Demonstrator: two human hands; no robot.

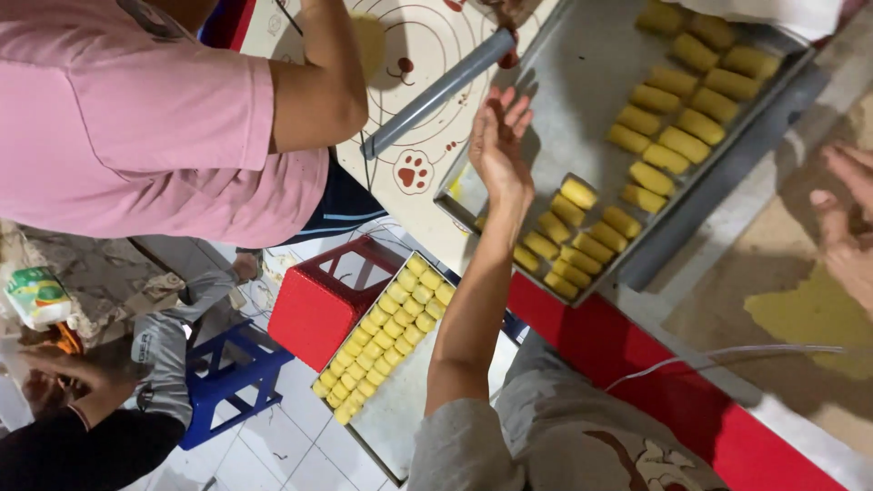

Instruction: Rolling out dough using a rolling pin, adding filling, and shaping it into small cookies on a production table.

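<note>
My left hand (498, 136) is raised with its fingers spread and holds nothing. It hovers over the near edge of a metal baking tray (582, 82), which carries several rows of yellow dough rolls (668, 136). My right hand (847, 227) shows at the right edge of the view, partly cut off. Its fingers are apart and empty above a flat patch of yellow dough (809, 318) on the table. My grey shirt (564, 436) fills the bottom of the view.
A person in a pink shirt (136, 118) holds a grey pipe-like roller (436, 91) over a paw-print baking mat (409, 173). A second tray of yellow rolls (382, 336) rests by a red stool (318, 300). A blue stool (227, 373) and another person's hand (73, 373) are at lower left.
</note>
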